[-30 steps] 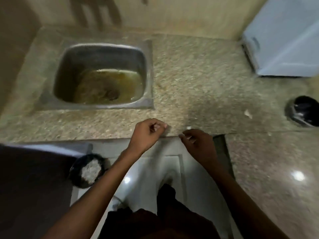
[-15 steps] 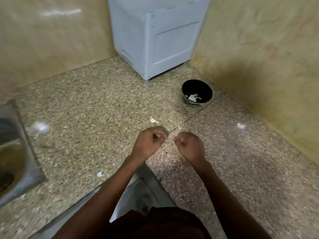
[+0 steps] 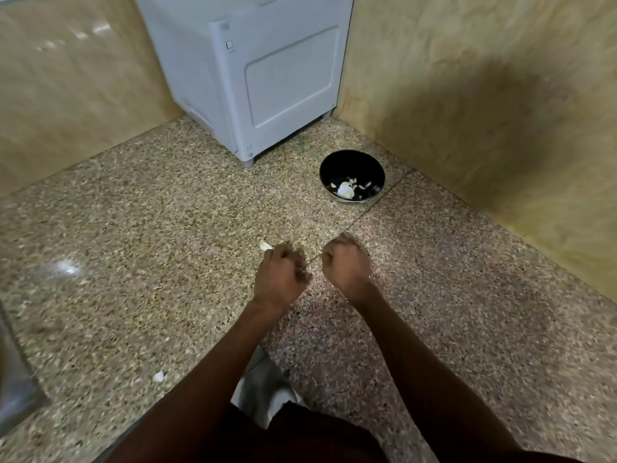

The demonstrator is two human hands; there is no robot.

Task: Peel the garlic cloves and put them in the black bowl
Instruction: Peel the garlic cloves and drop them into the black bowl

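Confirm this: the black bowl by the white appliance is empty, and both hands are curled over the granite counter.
Not empty. The head view shows the black bowl holding pale garlic pieces. The rest stands: it sits by the white appliance, with left hand and right hand curled over the granite counter.

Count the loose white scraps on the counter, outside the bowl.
2. One scrap lies just beyond the left hand; the other scrap lies near the counter's front edge, left of the forearm. The hands may hide more.

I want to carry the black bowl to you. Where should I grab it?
Grab the black bowl by its rim, from the front, where the counter is open; a wall and a white appliance stand behind. It sits upright, so keep it level.
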